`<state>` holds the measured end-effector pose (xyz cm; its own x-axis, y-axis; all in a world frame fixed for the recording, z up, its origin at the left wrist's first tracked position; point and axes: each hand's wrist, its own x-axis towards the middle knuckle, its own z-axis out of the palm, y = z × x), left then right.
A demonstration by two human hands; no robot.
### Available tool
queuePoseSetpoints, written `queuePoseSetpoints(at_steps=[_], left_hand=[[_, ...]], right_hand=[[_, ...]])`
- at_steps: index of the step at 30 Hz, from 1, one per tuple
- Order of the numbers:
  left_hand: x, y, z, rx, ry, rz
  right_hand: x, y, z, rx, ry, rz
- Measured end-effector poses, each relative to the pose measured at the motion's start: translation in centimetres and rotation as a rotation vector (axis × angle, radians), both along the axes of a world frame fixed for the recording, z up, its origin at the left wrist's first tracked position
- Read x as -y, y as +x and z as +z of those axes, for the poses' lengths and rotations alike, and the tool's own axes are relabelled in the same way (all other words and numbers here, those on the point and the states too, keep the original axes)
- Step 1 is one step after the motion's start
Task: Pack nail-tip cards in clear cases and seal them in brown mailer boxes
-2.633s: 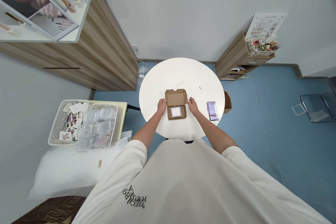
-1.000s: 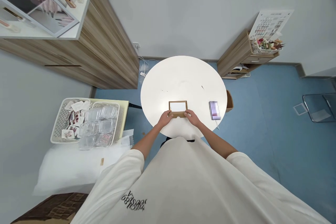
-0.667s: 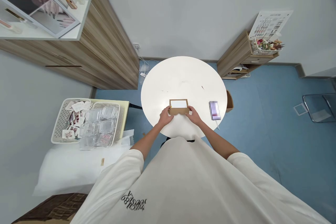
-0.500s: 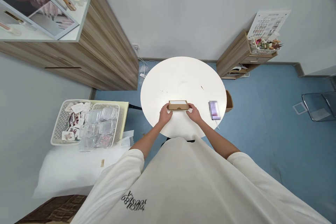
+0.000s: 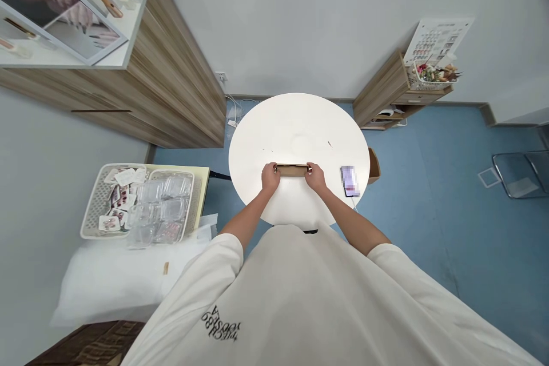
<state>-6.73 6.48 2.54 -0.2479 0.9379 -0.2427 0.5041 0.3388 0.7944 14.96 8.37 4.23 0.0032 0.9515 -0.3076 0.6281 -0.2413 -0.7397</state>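
A small brown cardboard box (image 5: 292, 171) is at the near middle of the round white table (image 5: 295, 120). My left hand (image 5: 270, 176) grips its left end, the fingers curled round the corner. At the opposite end my right hand (image 5: 316, 176) grips in the same way. The box's top now shows a brown flap with a dark gap along its far edge. What lies inside is hidden. A phone (image 5: 349, 180) with a blurred screen and a white cable lies on the table, to the right of my right hand.
Left of me, white baskets (image 5: 92, 206) hold cards and clear plastic boxes (image 5: 174, 206) on a side table. A wooden cabinet (image 5: 180, 57) stands at back left, a low shelf unit (image 5: 381, 91) at back right. Beyond the table's right edge sits a brown bin (image 5: 374, 166).
The white area seen in the box's top is now covered by a brown flap. Both hands have turned at the ends, with fingers curled over the far corners.
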Motion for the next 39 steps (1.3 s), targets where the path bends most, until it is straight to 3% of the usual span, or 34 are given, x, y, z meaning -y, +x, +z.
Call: queuePoseSetpoints(at_steps=[11,20,25,32,39], left_hand=[[-0.2,-0.7,-0.6,-0.034,0.088,-0.156],[-0.1,-0.9,-0.8,-0.056,0.118,-0.207],[0.5,-1.2,-0.4,-0.22,0.114,-0.312],[3.4,-1.6,-1.2,-0.451,0.024,-0.543],[3.2,-1.5,-1.6,-0.382,-0.061,-0.516]], right_hand=[[-0.4,0.2,-1.0,0.061,0.068,0.117],[-0.5,0.7,-1.7,0.16,0.126,0.204],[0.1,0.8,-1.4,0.264,0.149,0.292],[2.7,0.8,-2.4,0.514,0.022,0.485],[2.5,0.7,-2.8,0.456,-0.083,0.472]])
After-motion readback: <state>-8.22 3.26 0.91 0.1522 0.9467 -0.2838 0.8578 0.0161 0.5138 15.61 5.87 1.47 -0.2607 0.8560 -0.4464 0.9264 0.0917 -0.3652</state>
